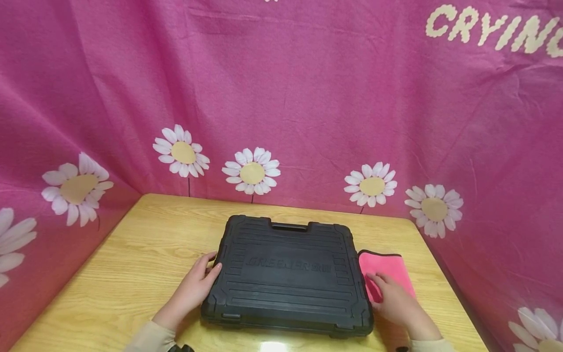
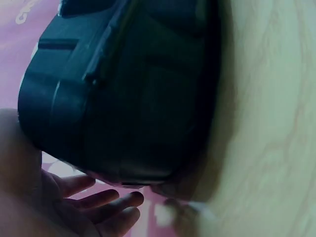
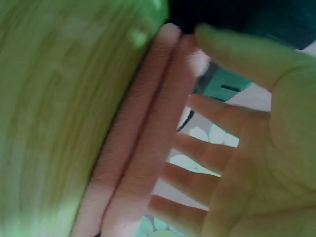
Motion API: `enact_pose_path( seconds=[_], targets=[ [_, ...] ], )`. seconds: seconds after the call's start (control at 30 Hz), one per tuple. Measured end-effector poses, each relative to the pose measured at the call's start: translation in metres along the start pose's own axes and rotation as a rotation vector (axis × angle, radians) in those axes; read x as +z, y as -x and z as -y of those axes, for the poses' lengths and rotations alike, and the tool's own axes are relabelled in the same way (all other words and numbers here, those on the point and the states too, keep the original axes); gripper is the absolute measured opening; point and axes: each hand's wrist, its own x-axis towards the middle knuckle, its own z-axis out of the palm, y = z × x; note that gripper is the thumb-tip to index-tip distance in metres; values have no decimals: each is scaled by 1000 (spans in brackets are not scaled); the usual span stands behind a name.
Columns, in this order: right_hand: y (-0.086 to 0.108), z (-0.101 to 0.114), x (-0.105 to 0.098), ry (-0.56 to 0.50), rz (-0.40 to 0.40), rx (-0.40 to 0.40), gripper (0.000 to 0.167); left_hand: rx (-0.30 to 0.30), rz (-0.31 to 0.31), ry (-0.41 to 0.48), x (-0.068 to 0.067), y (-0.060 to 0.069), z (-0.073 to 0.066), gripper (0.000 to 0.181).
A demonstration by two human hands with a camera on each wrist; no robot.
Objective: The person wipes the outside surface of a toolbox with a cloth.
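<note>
A black hard plastic case (image 1: 286,288) with raised lettering on its lid lies flat, its handle toward the far side. My left hand (image 1: 197,283) is at the case's left side, thumb by the edge; the left wrist view has its fingers (image 2: 116,210) loosely extended, not curled round the case. On the other side, my right hand (image 1: 396,299) is over a folded pink cloth (image 1: 389,266) with dark edging, close to the case's right edge. Its fingers (image 3: 202,150) are spread and fairly straight in the right wrist view, with the cloth (image 3: 133,153) beside the fingertips.
Case and cloth lie on a light wood-grain table (image 1: 149,234). A magenta fabric backdrop (image 1: 308,98) printed with white daisies hangs behind the table and along both sides.
</note>
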Motion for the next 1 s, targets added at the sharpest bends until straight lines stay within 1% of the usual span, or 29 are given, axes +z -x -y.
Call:
enact_pose_path(
  seconds=[0.07,0.13,0.23,0.33,0.5,0.63,0.77,0.9,1.0],
  targets=[
    [0,-1,4,-2,4,-18,74,-23,18,48,2,0,1,58],
    [0,-1,7,10,-3,-36,76,-26,33,98,4,-1,2,59],
    [1,1,10,44,-33,-54,71,-32,48,157,5,-1,3,60],
    [0,4,12,72,-36,-30,65,-44,53,195,6,-1,4,59],
    [-3,8,14,122,-26,0,54,-71,49,220,7,-1,7,59],
    [-4,10,16,142,-36,12,46,-75,45,238,8,0,8,58],
    [-6,10,18,162,-64,13,43,-73,43,240,8,0,9,58],
    [-8,8,19,181,-109,-17,41,-75,45,240,8,1,9,58],
    [-10,8,20,153,-99,4,42,-79,48,239,7,1,9,59]
  ],
)
